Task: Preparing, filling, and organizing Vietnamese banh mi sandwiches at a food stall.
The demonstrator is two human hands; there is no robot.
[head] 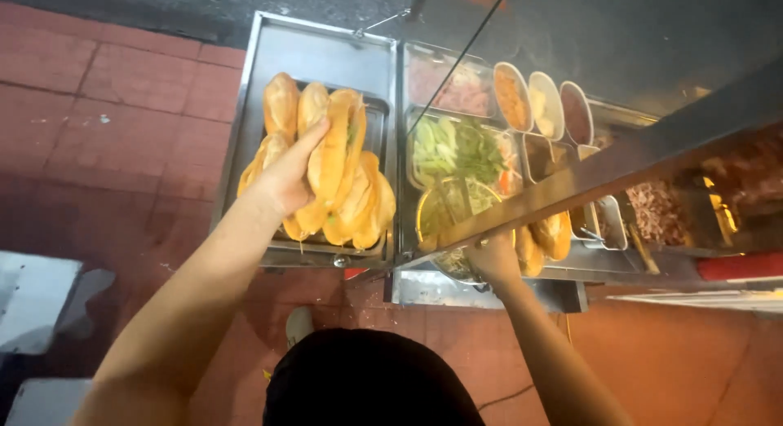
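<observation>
Left hand (287, 175): fingers closed around a split bread roll (336, 153), thumb stretched up along its left side. The roll is held above the steel tray (245, 124) at the cart's left end, over a pile of other rolls (359, 210). Roll is golden-brown, long, slit along the top, with a strip of green filling showing in the slit near the upper end.

Right hand (492, 259): at the near edge of the cart, under the slanted steel bar (587, 177). Fingers curl downward at the rim of a round metal bowl (449, 210); the bar covers the fingertips, so cannot tell whether they grip anything.

Hidden or unclear: the bar and glass panel cut across the bowl and the trays behind it. Contents of the vegetable tray (457, 149) read as green and pale strips, no finer detail. Three small oval dishes (542, 106) sit toward the far edge, contents blurred. More rolls (550, 234) just right of the right hand, partly behind the bar.
</observation>
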